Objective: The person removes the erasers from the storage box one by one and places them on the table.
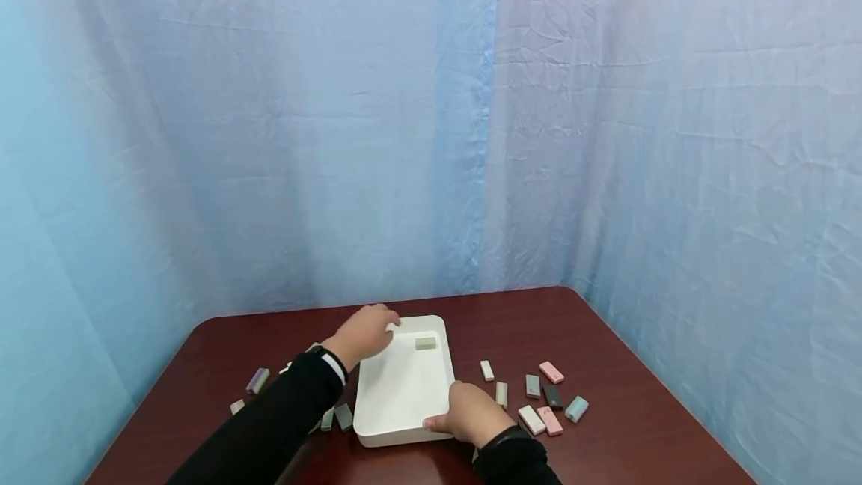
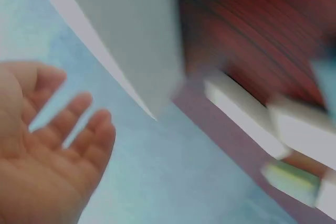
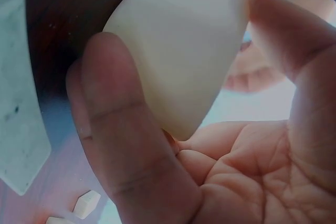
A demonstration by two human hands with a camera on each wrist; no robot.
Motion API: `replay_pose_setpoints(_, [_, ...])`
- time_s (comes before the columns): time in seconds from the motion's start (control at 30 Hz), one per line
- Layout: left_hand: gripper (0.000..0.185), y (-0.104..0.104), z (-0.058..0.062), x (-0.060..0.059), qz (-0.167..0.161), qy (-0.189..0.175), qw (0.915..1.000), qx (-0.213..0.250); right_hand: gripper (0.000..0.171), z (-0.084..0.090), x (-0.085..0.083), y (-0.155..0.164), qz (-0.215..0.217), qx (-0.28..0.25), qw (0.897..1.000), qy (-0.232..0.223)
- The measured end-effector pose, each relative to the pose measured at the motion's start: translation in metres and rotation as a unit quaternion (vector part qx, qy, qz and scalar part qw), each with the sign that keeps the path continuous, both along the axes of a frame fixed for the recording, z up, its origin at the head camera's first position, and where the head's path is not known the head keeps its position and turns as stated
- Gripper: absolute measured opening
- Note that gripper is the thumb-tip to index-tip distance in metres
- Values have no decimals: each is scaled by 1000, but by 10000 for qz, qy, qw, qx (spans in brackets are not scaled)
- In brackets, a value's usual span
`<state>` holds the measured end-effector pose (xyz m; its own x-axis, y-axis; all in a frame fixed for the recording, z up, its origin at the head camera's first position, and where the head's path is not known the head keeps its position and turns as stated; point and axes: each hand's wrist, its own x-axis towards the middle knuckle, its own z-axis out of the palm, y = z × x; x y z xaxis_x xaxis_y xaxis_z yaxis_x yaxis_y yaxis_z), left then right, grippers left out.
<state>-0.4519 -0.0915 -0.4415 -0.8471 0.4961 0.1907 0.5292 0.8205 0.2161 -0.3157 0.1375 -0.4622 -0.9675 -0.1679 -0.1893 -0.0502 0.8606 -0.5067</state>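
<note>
A shallow white tray sits on the dark table, with one pale grey-green block inside near its far end. At the tray's near right corner, my right hand grips the rim. In the right wrist view, thumb and fingers lie on either side of the tray's smooth white wall. My left hand is over the tray's far left corner. Seen from the left wrist, that hand has spread, slightly bent fingers and holds nothing, apart from the tray wall.
Several small blocks lie right of the tray, among them a pink one, a black one and a light-blue one. More blocks, including a grey one, lie on the left, partly behind my left sleeve. Blue curtains hang around the table.
</note>
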Motion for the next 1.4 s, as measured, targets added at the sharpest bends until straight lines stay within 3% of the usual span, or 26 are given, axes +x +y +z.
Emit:
replay_pose_setpoints(0.1, [33,18,0,0,-488,-388,9971,-445,55,0,0,-4,18,7,10000,26])
replay_pose_setpoints(0.17, [38,25,-2,0,-639,-682,9930,-724,55,0,1,-8,39,-7,10000,32])
replay_pose_setpoints(0.4, [55,23,-9,2,-670,-1316,9800,-1332,54,-2,4,-24,168,16,9998,-41])
replay_pose_setpoints(0.6, [48,26,-5,7,-1039,-937,9765,-1642,52,-1,3,-24,166,164,9996,150])
replay_pose_setpoints(0.67, [55,30,0,9,-1069,-794,9752,-1766,51,1,1,-22,187,120,9996,181])
replay_pose_setpoints(0.8, [59,40,1,13,-781,-429,9699,-2264,50,3,0,-20,252,26,9994,241])
replay_pose_setpoints(0.9, [42,43,-5,19,-532,-195,9653,-2551,50,0,2,-24,317,2,9993,222])
replay_pose_setpoints(1.03, [10,38,-13,27,-620,-248,9691,-2374,51,-5,4,-31,385,-11,9992,115])
replay_pose_setpoints(1.17, [14,34,-17,35,-955,-455,9729,-2054,56,-5,4,-34,440,-60,9990,69])
replay_pose_setpoints(1.27, [23,36,-14,46,-1254,-638,9715,-1907,56,-2,2,-33,487,-158,9986,125])
replay_pose_setpoints(1.4, [30,40,-9,62,-1566,-923,9664,-1816,45,3,1,-29,572,-275,9978,209])
